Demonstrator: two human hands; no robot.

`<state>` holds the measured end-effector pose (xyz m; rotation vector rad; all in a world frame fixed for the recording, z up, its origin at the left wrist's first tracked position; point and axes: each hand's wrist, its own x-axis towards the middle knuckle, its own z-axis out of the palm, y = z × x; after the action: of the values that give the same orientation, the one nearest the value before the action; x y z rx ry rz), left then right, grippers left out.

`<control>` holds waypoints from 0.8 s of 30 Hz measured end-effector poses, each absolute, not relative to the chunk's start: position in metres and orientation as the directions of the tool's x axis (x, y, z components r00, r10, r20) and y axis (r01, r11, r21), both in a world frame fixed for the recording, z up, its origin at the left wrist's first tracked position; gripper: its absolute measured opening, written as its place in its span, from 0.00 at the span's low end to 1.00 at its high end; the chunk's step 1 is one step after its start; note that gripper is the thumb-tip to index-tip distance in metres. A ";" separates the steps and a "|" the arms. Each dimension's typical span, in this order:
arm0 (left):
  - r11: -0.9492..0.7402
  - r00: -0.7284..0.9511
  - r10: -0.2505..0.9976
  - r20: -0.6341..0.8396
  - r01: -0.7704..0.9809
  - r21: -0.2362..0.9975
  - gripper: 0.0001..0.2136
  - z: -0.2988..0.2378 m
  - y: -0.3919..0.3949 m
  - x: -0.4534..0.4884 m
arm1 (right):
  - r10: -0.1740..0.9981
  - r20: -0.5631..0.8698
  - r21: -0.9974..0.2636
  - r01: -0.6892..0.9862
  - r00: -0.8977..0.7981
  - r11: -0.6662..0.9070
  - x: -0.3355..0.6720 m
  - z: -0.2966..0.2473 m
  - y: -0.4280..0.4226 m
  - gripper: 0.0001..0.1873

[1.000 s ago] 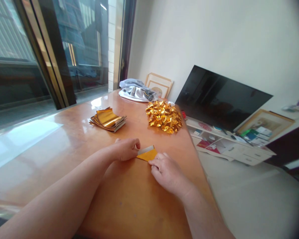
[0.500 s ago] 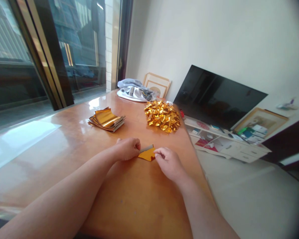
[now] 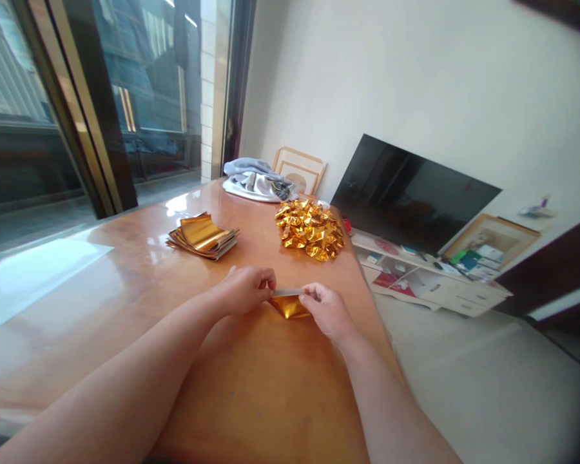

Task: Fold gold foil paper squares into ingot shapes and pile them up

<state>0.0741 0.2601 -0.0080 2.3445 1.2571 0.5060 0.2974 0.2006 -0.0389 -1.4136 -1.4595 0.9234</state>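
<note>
My right hand (image 3: 325, 309) now pinches the foil (image 3: 288, 309) toward the bench (image 3: 256, 386)'s right edge, so, with my left hand (image 3: 248, 288) pinching too, both ends are held.

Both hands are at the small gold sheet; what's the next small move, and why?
I'd probably keep the left hand steady and have the right hand press along the pale top band of the gold foil sheet. The two hands hold opposite ends of it, and its shiny face below the band looks bent, not flat.
</note>
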 end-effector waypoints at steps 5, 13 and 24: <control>-0.503 0.473 0.857 0.206 0.675 0.540 0.07 -0.011 0.257 0.079 | 0.991 -0.013 -0.960 0.274 0.131 -0.049 0.291 -0.036 0.196 0.06; -0.617 0.576 0.772 0.270 0.575 0.537 0.07 -0.015 0.247 0.089 | 0.961 -0.162 -0.981 0.065 0.226 -0.181 0.280 -0.032 0.194 0.09; -0.716 0.714 0.673 0.193 0.562 0.414 0.12 -0.013 0.235 0.096 | 0.934 -0.296 -0.944 0.086 0.200 -0.318 0.280 -0.024 0.191 0.08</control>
<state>0.0958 0.2352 -0.0129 2.5951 0.9661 0.4773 0.2804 0.1912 -0.0235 -1.6084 -0.9870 1.2308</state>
